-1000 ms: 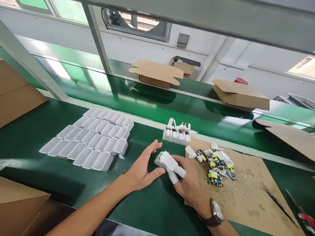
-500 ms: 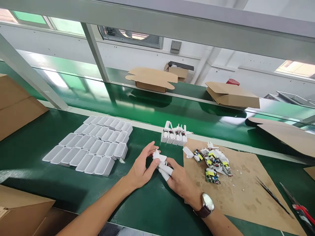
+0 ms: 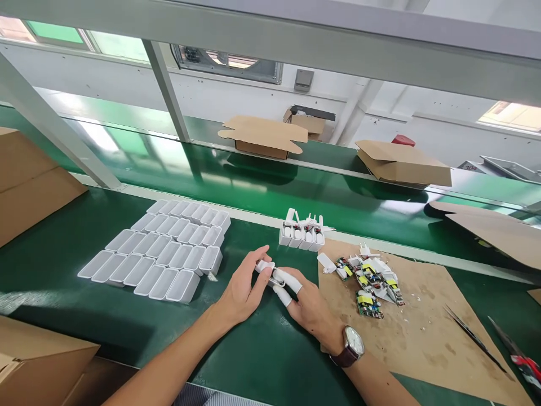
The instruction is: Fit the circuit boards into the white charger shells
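Note:
Above the green bench, my left hand [image 3: 244, 288] and my right hand [image 3: 315, 307] meet around a small white plastic charger part [image 3: 276, 277]. My left thumb and fingers pinch its far left end. White finger cots cover my right thumb and index finger, which close on its right end. Fingers hide much of the part, so its exact shape is unclear. Just beyond, a short row of white charger cases [image 3: 297, 241] stands upright with circuit boards and pronged plug covers sticking out of the tops.
Rows of open white cases [image 3: 177, 285] stand at left. Circuit boards [image 3: 367, 304] and a loose white cover [image 3: 326, 263] lie on a cardboard sheet [image 3: 422, 349], with tweezers [image 3: 475, 338] and red-handled scissors [image 3: 526, 363] at right. Cardboard boxes [image 3: 38, 192] flank the bench.
The white part has turned in my hands; the raised flat piece and metal pins seen before no longer show. My right fingers have shifted along it. The view has moved slightly.

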A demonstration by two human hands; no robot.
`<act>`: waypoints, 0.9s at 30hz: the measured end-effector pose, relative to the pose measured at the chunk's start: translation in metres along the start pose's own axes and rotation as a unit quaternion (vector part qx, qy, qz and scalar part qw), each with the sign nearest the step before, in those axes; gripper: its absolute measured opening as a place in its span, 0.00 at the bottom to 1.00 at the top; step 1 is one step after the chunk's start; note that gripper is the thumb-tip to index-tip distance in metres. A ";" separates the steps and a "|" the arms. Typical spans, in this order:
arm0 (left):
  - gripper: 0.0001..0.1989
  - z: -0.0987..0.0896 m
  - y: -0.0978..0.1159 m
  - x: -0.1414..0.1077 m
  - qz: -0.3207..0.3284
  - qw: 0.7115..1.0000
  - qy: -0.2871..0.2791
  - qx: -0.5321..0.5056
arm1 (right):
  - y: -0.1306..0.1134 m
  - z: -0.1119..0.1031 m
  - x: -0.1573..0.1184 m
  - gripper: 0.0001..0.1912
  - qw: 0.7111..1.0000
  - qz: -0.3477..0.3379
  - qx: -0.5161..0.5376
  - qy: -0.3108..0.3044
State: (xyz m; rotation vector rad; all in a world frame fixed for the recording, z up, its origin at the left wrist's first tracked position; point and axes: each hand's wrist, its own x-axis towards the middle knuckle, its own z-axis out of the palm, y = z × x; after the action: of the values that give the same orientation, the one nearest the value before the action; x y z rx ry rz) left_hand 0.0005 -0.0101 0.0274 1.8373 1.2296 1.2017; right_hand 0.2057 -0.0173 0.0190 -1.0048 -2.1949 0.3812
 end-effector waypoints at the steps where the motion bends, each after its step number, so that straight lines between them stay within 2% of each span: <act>1: 0.20 0.000 0.000 0.000 0.003 1.000 0.002 0.003 | 0.000 0.000 -0.001 0.26 1.000 -0.001 -0.009 0.005; 6: 0.18 0.000 0.002 0.000 0.020 1.000 0.003 0.007 | -0.001 -0.002 -0.001 0.27 0.999 -0.022 -0.025 -0.013; 12: 0.19 -0.001 0.000 0.001 0.026 1.000 -0.006 0.008 | -0.002 -0.002 0.000 0.26 0.999 0.051 -0.004 -0.017; 16: 0.19 -0.002 0.002 0.001 0.035 0.999 -0.012 0.015 | -0.003 -0.002 0.001 0.23 1.000 0.011 -0.019 -0.022; 21: 0.19 -0.003 0.003 0.001 0.039 0.999 -0.011 0.008 | -0.003 -0.003 -0.001 0.22 1.000 -0.004 -0.016 -0.002; 25: 0.27 -0.004 0.000 0.000 0.058 0.998 -0.014 -0.031 | -0.002 -0.006 -0.001 0.23 0.999 -0.008 0.022 0.032; 27: 0.31 -0.004 -0.001 0.000 0.044 0.998 -0.027 -0.033 | -0.001 -0.007 0.001 0.21 0.998 -0.008 0.044 0.037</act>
State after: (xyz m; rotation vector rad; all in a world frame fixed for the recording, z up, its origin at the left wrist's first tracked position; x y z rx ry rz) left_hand -0.0033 -0.0094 0.0284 1.8782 1.0775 1.2181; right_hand 0.2094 -0.0174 0.0254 -0.9379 -2.1011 0.4226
